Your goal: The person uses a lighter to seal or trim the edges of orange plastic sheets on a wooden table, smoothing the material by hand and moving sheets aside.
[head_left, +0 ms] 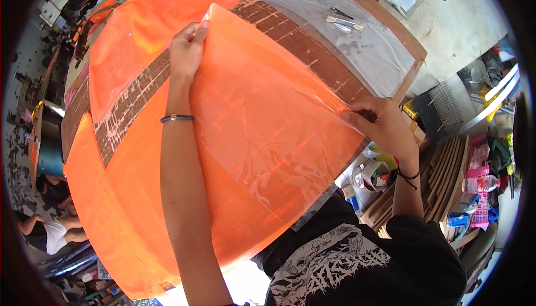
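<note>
Fingers point(204, 25) of left hand point(186, 52) and right hand point(391, 127) pinch a clear sheet point(251, 116).
Apparently aligning it over orange sheeting point(128, 205); next calls for even tension, smoothing ripples.

Brown table point(296, 44) (scuffed), orange sheets point(134, 44), clear film point(357, 52)

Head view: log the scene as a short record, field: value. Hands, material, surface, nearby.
left_hand: left hand grips the clear film near its upper corner
right_hand: right hand pinches the film's right edge
under_film: orange sheet material; whether joined to the film, cannot tell
surface: brown table, pale scratch marks
upper_left: another orange sheet on the table
far_right: translucent grey sheet, small tools on top
side_right: stacked curved boards, dark wire basket
</note>
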`<state>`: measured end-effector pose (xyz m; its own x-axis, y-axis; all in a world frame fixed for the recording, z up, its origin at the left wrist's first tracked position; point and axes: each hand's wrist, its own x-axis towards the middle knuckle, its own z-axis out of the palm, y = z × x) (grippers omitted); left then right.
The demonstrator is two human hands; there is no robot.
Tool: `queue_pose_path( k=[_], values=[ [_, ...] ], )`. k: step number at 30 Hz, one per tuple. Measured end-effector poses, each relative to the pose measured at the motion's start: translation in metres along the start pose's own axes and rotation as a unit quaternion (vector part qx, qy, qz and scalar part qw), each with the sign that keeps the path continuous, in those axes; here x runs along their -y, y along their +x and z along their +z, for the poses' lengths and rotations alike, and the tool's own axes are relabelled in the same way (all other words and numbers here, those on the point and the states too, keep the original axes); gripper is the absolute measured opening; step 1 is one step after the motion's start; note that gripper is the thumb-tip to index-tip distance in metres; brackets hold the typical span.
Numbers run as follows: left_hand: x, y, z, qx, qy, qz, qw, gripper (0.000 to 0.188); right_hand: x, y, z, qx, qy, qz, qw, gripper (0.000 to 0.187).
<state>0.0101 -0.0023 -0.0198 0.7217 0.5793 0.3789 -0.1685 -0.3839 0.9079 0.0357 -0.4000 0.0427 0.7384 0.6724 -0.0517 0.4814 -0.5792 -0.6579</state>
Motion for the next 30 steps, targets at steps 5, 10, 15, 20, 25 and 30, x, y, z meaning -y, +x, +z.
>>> queue_pose_path(
  k=[5,10,15,20,25,30],
  values=[
    [-0.006,-0.001,-0.001,0.025,-0.018,-0.003,1.000,0.031,-0.009,-0.005,0.001,-0.002,0.075,0.024,0.997,0.021],
    [-0.007,-0.002,0.000,0.010,-0.008,-0.018,1.000,0.029,-0.021,-0.002,0.006,-0.016,0.114,0.036,0.993,0.020],
    [-0.011,-0.002,0.000,0.011,0.000,-0.028,1.000,0.029,-0.021,0.000,0.003,-0.014,0.112,0.017,0.993,0.022],
    [-0.017,0.001,-0.005,0.037,0.027,-0.036,0.998,0.030,-0.014,-0.001,0.000,0.004,0.125,0.056,0.991,0.022],
    [-0.018,0.001,-0.003,0.050,0.006,-0.029,0.998,0.029,-0.016,-0.001,0.004,0.001,0.143,0.058,0.988,0.022],
    [-0.009,-0.002,0.001,0.040,-0.021,-0.030,0.999,0.028,-0.014,-0.010,-0.001,-0.001,0.088,0.075,0.993,0.023]
  ],
)
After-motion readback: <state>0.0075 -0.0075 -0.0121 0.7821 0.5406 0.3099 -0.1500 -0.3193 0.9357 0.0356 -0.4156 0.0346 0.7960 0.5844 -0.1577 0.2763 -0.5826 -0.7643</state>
